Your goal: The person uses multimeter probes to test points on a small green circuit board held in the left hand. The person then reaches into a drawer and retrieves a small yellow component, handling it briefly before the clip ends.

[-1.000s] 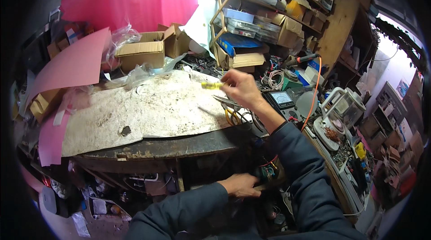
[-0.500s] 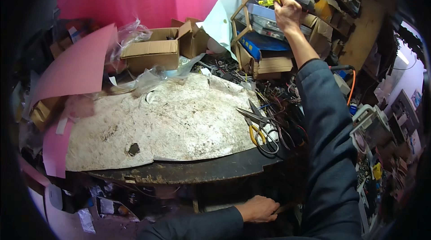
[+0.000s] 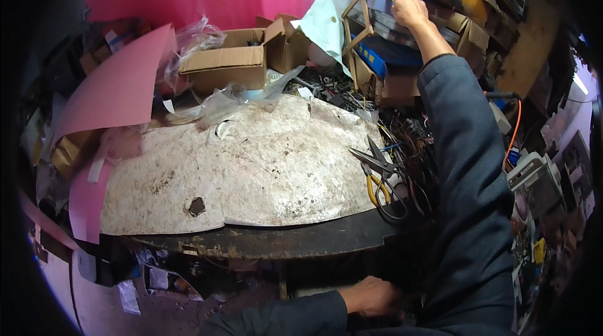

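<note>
At the far right, my right hand (image 3: 411,9) is stretched out over the stacked clear cases. Its fingers are closed, and a sliver of a small yellow object shows at the fingertips; the rest of it is hidden. Below the front edge of the table, my left hand (image 3: 370,296) hangs low, its fingers blurred and lost in shadow. Black-bladed scissors (image 3: 384,163) lie at the right end of the table, crossing a yellow-handled tool (image 3: 374,191) that looks like pliers.
A stained white sheet (image 3: 264,160) covers the dark tabletop. Behind it stand open cardboard boxes (image 3: 225,67) and crumpled clear plastic. A wooden lattice rack (image 3: 358,6) rises beside the blue box (image 3: 389,56). Tangled wires (image 3: 408,132) lie at the right, near an orange cable (image 3: 513,135).
The view has turned slightly, shifting the scene right. My right hand has tipped down toward the cases, and the yellow object is now mostly hidden. My left hand has blurred with motion.
</note>
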`<state>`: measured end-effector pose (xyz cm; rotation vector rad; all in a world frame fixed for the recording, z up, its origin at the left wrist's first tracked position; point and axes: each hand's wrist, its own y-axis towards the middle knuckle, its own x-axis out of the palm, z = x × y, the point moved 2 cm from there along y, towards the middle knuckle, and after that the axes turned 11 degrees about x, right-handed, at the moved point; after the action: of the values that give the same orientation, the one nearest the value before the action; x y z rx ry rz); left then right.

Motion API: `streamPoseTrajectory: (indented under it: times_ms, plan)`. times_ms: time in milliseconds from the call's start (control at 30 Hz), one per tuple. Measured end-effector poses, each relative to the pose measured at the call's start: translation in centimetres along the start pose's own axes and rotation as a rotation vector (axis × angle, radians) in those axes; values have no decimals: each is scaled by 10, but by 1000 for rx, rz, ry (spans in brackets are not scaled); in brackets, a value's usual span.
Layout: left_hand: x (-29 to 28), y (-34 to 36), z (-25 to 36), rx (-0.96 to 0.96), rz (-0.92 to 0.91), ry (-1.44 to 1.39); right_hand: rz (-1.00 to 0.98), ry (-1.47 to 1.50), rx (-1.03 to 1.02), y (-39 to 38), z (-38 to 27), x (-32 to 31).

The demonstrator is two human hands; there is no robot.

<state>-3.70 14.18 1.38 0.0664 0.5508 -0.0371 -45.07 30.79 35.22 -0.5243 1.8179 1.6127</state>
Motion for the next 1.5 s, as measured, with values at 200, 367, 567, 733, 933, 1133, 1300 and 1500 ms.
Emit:
streamPoseTrajectory:
  times_ms: [200,367,567,733,933,1133,1300,1500]
  plan:
    - [4,5,-9,37,-12,140,-112,-107,-113,7,33,6]
    - [2,6,-7,38,17,112,61,59,-251,-3,47,-10]
    - [-3,-1,-2,18,53,149,-173,473,-511,-78,42,-54]
    - [-6,-2,-4,-59,12,171,-481,333,-369,-191,29,-93]
    - [-4,2,3,-41,39,235,-677,31,-259,-323,41,-101]
    - [-5,-1,2,-85,72,257,-548,-146,-157,-366,17,-93]
    - [-2,-1,7,-77,112,298,-606,-5,-52,-358,24,-81]
    - [-1,1,9,-60,142,354,-549,61,46,-357,31,-109]
